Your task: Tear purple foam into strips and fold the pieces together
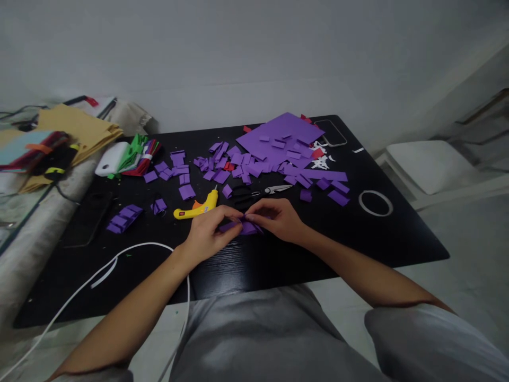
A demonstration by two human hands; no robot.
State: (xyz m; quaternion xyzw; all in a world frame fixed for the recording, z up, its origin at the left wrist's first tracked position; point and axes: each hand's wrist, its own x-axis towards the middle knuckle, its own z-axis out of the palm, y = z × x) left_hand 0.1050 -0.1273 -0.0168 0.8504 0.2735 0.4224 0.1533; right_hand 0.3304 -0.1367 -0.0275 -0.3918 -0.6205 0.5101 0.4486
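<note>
Near the front of the black table, my left hand (211,229) and my right hand (280,216) meet over a folded purple paper piece (248,228). Both hands pinch it between thumb and fingers, and the fingertips cover part of it. Just beyond my left hand lies a yellow glue gun (198,208), nozzle pointing away. Scissors (274,189) with dark handles rest behind my hands, blades toward the right. Many small purple paper pieces (250,167) are scattered farther back, some of them folded.
A large purple sheet (282,132) lies at the back right of the table (397,239). To the right is a ring of tape (375,203). A white cable (131,246) curves across the left front. A dark phone (89,217) and stacked coloured paper (139,156) are at left.
</note>
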